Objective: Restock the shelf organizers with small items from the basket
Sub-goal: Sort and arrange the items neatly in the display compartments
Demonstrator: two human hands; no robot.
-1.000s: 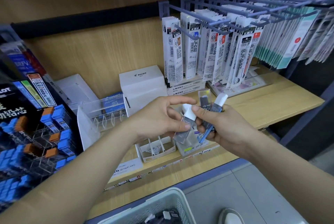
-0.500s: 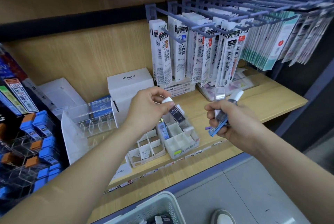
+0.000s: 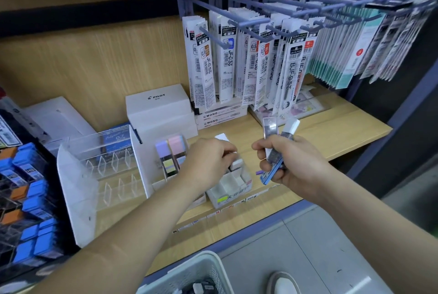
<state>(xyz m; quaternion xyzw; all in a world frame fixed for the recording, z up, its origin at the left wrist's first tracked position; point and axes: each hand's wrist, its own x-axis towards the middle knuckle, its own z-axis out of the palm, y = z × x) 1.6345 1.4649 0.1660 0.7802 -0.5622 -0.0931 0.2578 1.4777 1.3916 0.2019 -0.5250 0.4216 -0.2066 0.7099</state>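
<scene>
My left hand [image 3: 208, 163] is down over a small white divided organizer box [image 3: 231, 187] on the wooden shelf, its fingers curled round a white-capped lead case [image 3: 224, 139] that it lowers into a back compartment. Just to the right, my right hand [image 3: 291, 163] grips a bundle of lead cases [image 3: 275, 146]: clear bodies with white caps, plus a blue one sticking out below. The white basket [image 3: 196, 272] sits on the floor at the bottom, with dark small items inside.
A clear acrylic tiered organizer [image 3: 102, 170] stands left of the box, pastel sticky-note pads [image 3: 170, 151] beside it. A white Pilot box [image 3: 158, 108] and Mono refill boxes [image 3: 220, 115] sit behind. Pen refills hang on hooks [image 3: 251, 61] above. Blue and orange lead cases [image 3: 30, 198] fill the left rack.
My left hand took one case from the right hand's bundle, carried it left and down, and now holds it at the white organizer box. The right hand stayed beside it.
</scene>
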